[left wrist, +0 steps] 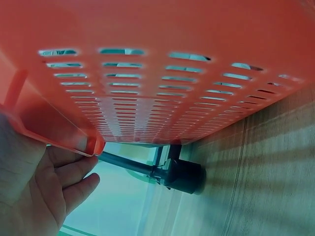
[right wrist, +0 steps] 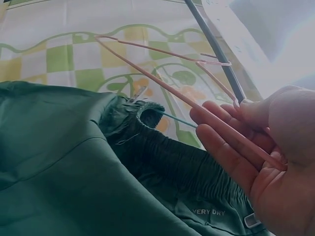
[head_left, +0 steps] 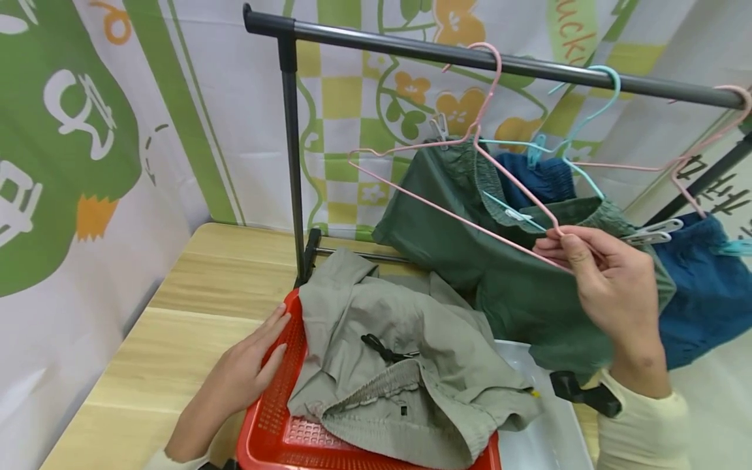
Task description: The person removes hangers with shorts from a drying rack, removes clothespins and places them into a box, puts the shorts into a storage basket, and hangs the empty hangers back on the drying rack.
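1. The right hand [head_left: 619,281] reaches up at the right of the head view. Its grip pinches a slim pink wire-like clothes hanger [head_left: 446,209] between thumb and fingers, at the hanger's right-hand corner.
2. This pink hanger hooks over a black metal clothes rail [head_left: 376,40], its lower bar slanting down toward the hand.
3. The left hand [head_left: 243,365] rests on the left rim of a red plastic basket with slotted sides [head_left: 267,405]. Its grip is loosely spread, fingers stretched along the edge; the left wrist view shows the fingertips at the rim.
4. A pair of grey-beige fabric shorts [head_left: 470,339] lies rumpled in and across the basket, elastic waistband toward the viewer, with a black drawstring [head_left: 382,349] on top. The shorts also reach over a white tray [head_left: 552,418] at the basket's right.
5. Behind the pink hanger, dark green shorts [head_left: 523,294] hang with white clips at the waistband. Near them are a turquoise hanger [head_left: 587,119] on the rail and, farther right, dark blue shorts [head_left: 713,287].
6. The basket stands on a pale wooden counter [head_left: 176,339], before a green-and-white patterned cloth [head_left: 258,163].
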The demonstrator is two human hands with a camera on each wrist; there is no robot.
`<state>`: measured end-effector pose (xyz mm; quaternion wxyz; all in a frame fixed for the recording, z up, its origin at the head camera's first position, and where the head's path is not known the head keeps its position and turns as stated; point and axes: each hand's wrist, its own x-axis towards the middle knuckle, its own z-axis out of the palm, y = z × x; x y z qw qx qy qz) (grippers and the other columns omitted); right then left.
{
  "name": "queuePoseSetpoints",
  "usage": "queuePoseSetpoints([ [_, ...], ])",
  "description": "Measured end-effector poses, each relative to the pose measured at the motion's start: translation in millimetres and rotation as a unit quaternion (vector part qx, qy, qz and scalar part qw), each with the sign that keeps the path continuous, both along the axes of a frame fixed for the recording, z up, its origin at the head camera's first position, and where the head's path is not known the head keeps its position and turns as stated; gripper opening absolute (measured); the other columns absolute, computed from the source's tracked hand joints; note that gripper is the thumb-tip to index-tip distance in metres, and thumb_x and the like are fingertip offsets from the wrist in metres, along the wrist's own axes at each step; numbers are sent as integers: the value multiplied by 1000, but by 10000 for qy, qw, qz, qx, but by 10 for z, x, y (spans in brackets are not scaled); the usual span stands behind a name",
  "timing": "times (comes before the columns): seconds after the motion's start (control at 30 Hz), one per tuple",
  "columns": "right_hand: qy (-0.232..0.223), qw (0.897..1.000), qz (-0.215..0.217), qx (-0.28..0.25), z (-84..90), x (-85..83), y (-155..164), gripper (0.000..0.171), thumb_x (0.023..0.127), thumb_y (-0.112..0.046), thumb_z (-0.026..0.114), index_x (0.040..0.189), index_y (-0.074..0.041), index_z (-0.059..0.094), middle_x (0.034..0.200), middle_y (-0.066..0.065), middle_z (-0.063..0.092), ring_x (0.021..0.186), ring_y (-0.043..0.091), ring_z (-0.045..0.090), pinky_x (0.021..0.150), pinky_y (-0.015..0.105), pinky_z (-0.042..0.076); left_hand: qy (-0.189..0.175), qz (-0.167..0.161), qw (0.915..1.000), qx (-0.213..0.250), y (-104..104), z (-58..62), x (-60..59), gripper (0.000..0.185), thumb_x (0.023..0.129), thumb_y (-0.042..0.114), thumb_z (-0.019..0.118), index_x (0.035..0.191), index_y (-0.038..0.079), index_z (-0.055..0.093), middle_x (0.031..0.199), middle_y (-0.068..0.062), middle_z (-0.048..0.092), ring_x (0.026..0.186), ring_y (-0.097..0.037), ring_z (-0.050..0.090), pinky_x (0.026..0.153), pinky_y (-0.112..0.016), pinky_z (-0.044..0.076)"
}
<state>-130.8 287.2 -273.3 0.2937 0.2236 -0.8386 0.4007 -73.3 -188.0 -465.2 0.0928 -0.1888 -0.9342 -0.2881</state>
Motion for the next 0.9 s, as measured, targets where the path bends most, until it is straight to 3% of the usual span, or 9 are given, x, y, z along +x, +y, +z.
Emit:
queuePoseSetpoints([
  [0.3,-209,9997,127,-90,-32,1,-14,20,100,9,59,117,12,70,102,0,75,90,4,73,79,17,54,10,-14,10000,-15,7,8,-2,55,102,14,63,153,0,47,161,-13,38,137,-34,50,100,-54,50],
  [0.53,-542,9983,216,59,-74,71,5,29,101,6,59,129,7,67,110,-3,75,96,4,72,82,15,53,18,-137,9998,-163,-9,73,-17,57,101,18,67,151,-3,48,159,-16,40,139,-35,48,101,-54,48],
  [0.63,-630,9975,150,277,-121,135,24,33,101,5,61,134,2,66,114,-5,74,96,2,71,78,12,53,-34,-213,9995,-241,-27,115,-31,60,101,23,68,151,-2,48,159,-16,41,140,-35,47,101,-55,48],
  [0.77,-927,9932,38,709,-227,241,72,39,99,2,66,137,-2,64,118,4,74,100,-3,68,80,8,50,-197,-373,9978,-520,-66,206,-62,64,102,28,67,154,-2,44,158,-18,42,139,-37,47,104,-56,46],
  [0.9,-1685,9758,-25,1391,-367,318,112,35,100,-10,70,135,-6,67,121,9,73,102,-1,67,81,8,49,-180,-643,9936,-915,-107,403,-142,67,103,32,65,155,-2,40,155,-21,45,136,-40,50,105,-58,45],
])
